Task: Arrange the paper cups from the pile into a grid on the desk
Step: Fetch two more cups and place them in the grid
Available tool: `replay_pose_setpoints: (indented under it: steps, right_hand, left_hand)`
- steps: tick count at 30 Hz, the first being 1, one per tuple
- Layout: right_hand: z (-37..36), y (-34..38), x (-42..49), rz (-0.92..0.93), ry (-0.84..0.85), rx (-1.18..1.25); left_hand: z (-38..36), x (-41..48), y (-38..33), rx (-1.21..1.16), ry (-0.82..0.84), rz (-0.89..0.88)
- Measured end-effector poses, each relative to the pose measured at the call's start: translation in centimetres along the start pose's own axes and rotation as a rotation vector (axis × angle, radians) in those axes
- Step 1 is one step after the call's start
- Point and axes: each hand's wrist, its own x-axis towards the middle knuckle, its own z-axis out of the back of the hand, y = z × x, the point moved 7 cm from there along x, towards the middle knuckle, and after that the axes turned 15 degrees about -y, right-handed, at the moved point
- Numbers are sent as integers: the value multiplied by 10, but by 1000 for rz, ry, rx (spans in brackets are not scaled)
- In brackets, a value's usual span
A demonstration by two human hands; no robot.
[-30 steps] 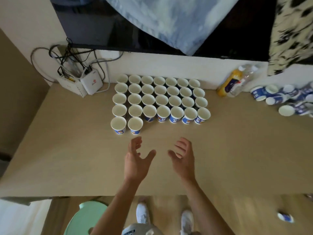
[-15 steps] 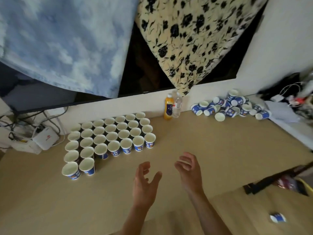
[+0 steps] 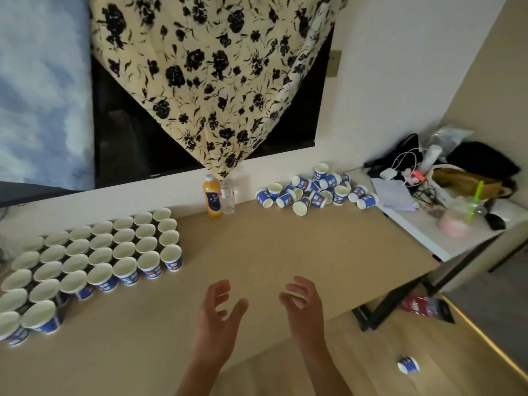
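Upright blue-and-white paper cups form a grid (image 3: 94,258) on the left of the tan desk (image 3: 271,247), with two extra cups at its near left corner. A loose pile of the same cups (image 3: 314,192) lies tumbled at the back right against the wall. My left hand (image 3: 218,318) and my right hand (image 3: 304,304) hover over the desk's near edge, between grid and pile. Both are empty with fingers spread and slightly curled.
An orange juice bottle (image 3: 212,197) and a clear bottle (image 3: 227,197) stand at the wall between grid and pile. A white side table (image 3: 445,238) with cables, bags and a pink drink adjoins on the right. One cup (image 3: 408,365) lies on the floor.
The view has swung right and up, from the grid toward the pile. Both hands stay empty and open in front of me, shifted right along the desk.
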Motion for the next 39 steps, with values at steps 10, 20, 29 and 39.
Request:
replay_pose_setpoints:
  steps: [10, 20, 29, 39]
  right_hand:
    - [-2, -11, 75, 1, 29, -124]
    - [-12, -28, 164, 11, 37, -269]
    - [-59, -39, 254, 0, 273, -364]
    - [-101, -56, 423, 238, 532, -695]
  left_hand:
    - [-106, 55, -1, 25, 127, 20]
    - [-183, 104, 7, -2, 184, 102]
    - [-221, 120, 20, 96, 116, 157]
    - [-301, 125, 10, 224, 14, 192]
